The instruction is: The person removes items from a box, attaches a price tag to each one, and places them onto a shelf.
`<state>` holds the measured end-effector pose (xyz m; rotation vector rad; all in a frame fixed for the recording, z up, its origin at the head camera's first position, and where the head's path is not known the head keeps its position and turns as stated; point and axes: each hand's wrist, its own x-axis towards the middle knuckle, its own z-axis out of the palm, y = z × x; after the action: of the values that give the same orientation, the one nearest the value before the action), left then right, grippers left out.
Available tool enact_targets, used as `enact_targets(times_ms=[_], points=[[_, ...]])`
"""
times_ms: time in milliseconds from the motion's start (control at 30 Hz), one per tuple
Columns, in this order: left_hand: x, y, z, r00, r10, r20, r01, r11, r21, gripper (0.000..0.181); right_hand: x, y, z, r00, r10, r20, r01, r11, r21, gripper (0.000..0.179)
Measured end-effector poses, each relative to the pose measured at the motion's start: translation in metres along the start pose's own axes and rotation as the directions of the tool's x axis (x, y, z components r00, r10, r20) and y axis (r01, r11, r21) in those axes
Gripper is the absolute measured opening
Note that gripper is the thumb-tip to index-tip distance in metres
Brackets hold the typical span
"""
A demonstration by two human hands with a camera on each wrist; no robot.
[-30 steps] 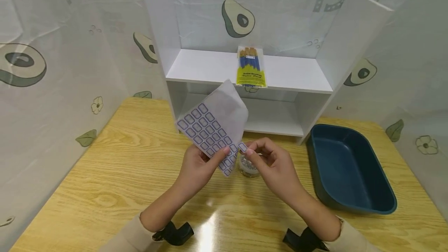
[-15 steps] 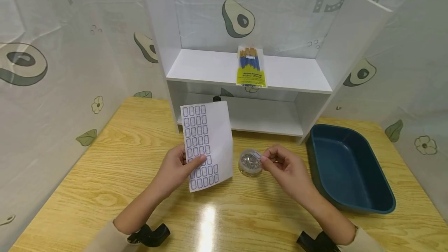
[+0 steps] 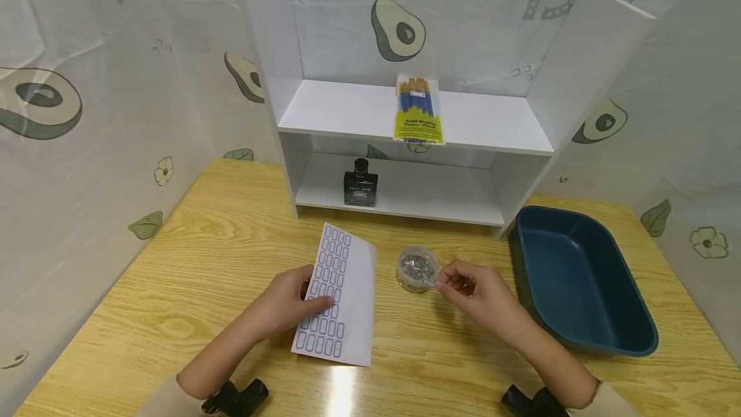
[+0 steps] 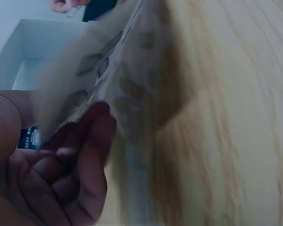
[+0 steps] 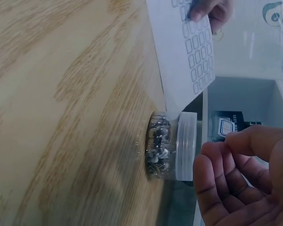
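My left hand point(image 3: 298, 304) grips a white sheet of stickers point(image 3: 356, 301), thumb on its front and fingers behind. Rows of small blue-bordered labels cover the sheet's left part, and the rest of its face is bare. In the left wrist view the sheet is blurred. Between thumb and forefinger, my right hand point(image 3: 477, 291) pinches one small label point(image 3: 429, 282). That label overlaps the right edge of a round clear jar point(image 5: 186, 146) in the head view. The jar stands upright on the table, its lid on, with small silver metal pieces inside.
Behind the jar is a white two-level shelf point(image 3: 347, 108). A labelled pack of paintbrushes point(image 3: 418, 111) lies on its upper board, and a black perfume bottle point(image 3: 360, 185) with a label stands below. A dark blue tub point(image 3: 579, 282) sits at the right.
My left hand has lowered and turned the sticker sheet, uncovering the perfume bottle. My right hand has drawn one label away from the sheet and brought it to the jar's right side.
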<state>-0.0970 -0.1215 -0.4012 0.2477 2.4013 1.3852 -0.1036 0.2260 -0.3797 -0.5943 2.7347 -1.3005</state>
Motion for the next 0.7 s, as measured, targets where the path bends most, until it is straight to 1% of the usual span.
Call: enact_targets(times_ms=[67,100,133,200,267,400,500,600,700], points=[[-0.001,-0.001,0.002,0.999,-0.040,-0.038,0.043,0.993,0.106,0.032,0.000,0.003,0.001,1.000,0.000,0.009,0.001,1.000,-0.002,0.005],[-0.002,-0.001,0.004,0.996,-0.061,-0.061,0.070,0.984,0.166,0.028,0.000,0.005,0.001,1.000,0.002,0.015,-0.002,1.000,-0.002,0.005],[-0.003,-0.001,0.005,0.993,-0.087,-0.083,0.103,0.969,0.225,0.025,0.000,0.006,0.002,1.000,0.007,0.022,-0.007,1.000,-0.001,0.005],[-0.004,-0.001,0.008,0.984,-0.130,-0.122,0.163,0.933,0.322,0.025,0.000,0.008,0.003,0.999,0.018,0.043,-0.018,1.000,0.000,0.004],[-0.005,0.000,0.009,0.977,-0.149,-0.152,0.198,0.896,0.398,0.029,0.000,0.010,0.005,0.998,0.028,0.063,-0.027,1.000,-0.005,0.004],[-0.005,0.000,0.010,0.972,-0.140,-0.186,0.216,0.845,0.489,0.038,0.000,0.013,0.007,0.996,0.028,0.085,-0.027,0.999,-0.020,0.005],[-0.006,0.000,0.008,0.969,-0.138,-0.204,0.229,0.809,0.541,0.046,0.000,0.014,0.008,0.995,0.018,0.094,-0.016,1.000,-0.023,0.005],[-0.007,0.002,0.006,0.967,-0.141,-0.213,0.241,0.777,0.581,0.054,0.000,0.016,0.008,0.994,0.010,0.105,-0.007,1.000,-0.028,0.005],[-0.007,0.006,0.002,0.964,-0.138,-0.226,0.250,0.753,0.609,0.058,0.001,0.018,0.009,0.993,0.013,0.120,-0.009,0.999,-0.035,0.006]])
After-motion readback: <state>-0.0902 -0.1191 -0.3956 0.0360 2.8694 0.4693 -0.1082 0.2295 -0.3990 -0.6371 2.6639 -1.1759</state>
